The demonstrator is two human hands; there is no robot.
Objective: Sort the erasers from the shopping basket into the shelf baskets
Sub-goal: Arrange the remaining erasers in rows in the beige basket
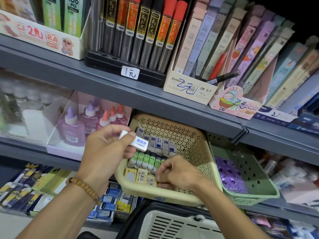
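While a person faces a grey store shelf (107,87) stocked with stationery, both bare hands work at a cream perforated shelf basket (193,145) that is pulled partly forward. The left hand (107,149), with a wooden bead bracelet (84,188) on its wrist, pinches a white eraser with a blue-printed sleeve (138,141) between thumb and curled fingers, holding it above the basket's left edge. The right hand (176,173) reaches down into the basket's near corner, fingers curled onto the yellow-wrapped erasers (141,176) in the front row; whether it actually grips one cannot be told. Inside the basket the erasers stand in three rows: yellow-wrapped ones nearest, green frog-print erasers (146,160) in the middle, and white-and-blue erasers (158,144) at the back. Just right of it sits a green basket (250,185) holding purple packets. Below the hands, the white slotted shopping basket (172,225) shows at the bottom edge. To the left on the same shelf stand purple and pink glue bottles (72,128). On the shelf above stand boxes of pencil leads (138,31) with handwritten price tags.
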